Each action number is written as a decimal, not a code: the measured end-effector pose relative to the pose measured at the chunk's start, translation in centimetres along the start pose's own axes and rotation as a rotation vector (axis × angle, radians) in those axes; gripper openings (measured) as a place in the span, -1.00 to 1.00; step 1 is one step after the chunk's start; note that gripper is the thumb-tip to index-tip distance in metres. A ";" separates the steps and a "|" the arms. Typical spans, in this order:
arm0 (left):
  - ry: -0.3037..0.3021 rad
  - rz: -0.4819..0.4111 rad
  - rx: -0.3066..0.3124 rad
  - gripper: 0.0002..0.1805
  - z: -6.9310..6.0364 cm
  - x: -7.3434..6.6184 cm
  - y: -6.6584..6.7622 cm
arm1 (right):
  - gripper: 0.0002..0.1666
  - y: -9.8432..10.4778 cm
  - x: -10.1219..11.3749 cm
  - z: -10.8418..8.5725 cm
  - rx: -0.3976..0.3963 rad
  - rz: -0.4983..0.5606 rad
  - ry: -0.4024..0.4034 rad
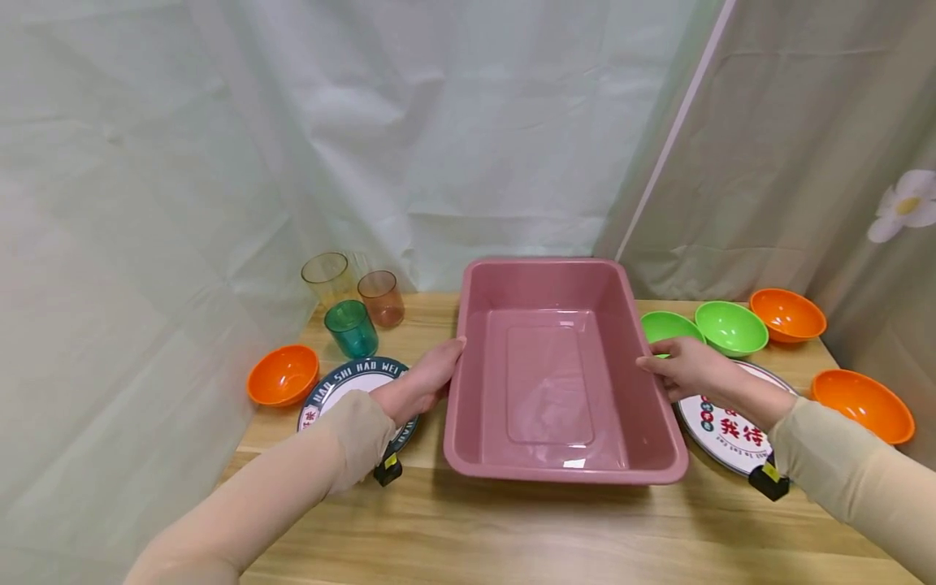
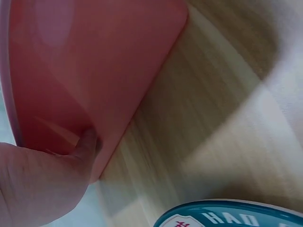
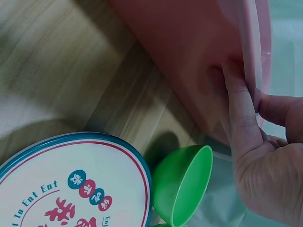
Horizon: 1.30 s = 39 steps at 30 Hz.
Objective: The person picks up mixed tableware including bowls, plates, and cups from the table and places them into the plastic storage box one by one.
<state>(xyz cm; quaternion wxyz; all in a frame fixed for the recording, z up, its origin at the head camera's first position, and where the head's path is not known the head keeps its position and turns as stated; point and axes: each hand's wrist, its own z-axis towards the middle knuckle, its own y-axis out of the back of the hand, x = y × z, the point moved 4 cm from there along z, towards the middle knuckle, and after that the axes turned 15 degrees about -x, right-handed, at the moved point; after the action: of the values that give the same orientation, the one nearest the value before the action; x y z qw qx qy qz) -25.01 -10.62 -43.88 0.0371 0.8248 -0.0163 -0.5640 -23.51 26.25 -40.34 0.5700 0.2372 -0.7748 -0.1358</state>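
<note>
left hand (image 1: 426,377) and right hand (image 1: 686,370) grip opposite long sides of the pink rectangular plastic basin (image 1: 548,382), between them over the wood-grain bench (image 1: 468,536), long axis pointing forward.

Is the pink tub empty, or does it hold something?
Empty. The head view looks down into the pink tub, and its floor shows bare; the left hand and right hand grip its sides.

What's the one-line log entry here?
left hand: holds pink tub by left side | right hand: pinches its right rim | left plate, right plate: flank tub
</note>
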 end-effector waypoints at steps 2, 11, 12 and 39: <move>0.014 -0.006 0.001 -0.46 0.3 -0.1 -0.2 | -0.32 0.0 -0.2 -0.1 0.000 0.003 0.003; 0.073 -0.034 0.020 -0.47 1.1 -0.3 -0.5 | -0.30 0.2 -0.3 0.2 0.002 0.058 -0.003; 0.075 -0.032 0.015 -0.47 1.1 -0.3 -0.5 | -0.30 0.2 -0.3 0.3 -0.002 0.049 -0.003; 0.032 -0.018 0.009 -0.42 3.1 -1.1 -1.2 | -0.29 1.0 0.1 1.6 -0.025 0.036 -0.011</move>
<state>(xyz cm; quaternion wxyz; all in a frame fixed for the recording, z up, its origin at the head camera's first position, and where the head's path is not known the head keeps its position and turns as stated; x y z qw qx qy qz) -28.32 -9.50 -44.06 0.0285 0.8341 -0.0110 -0.5508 -25.29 26.98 -40.25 0.5709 0.2153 -0.7805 -0.1363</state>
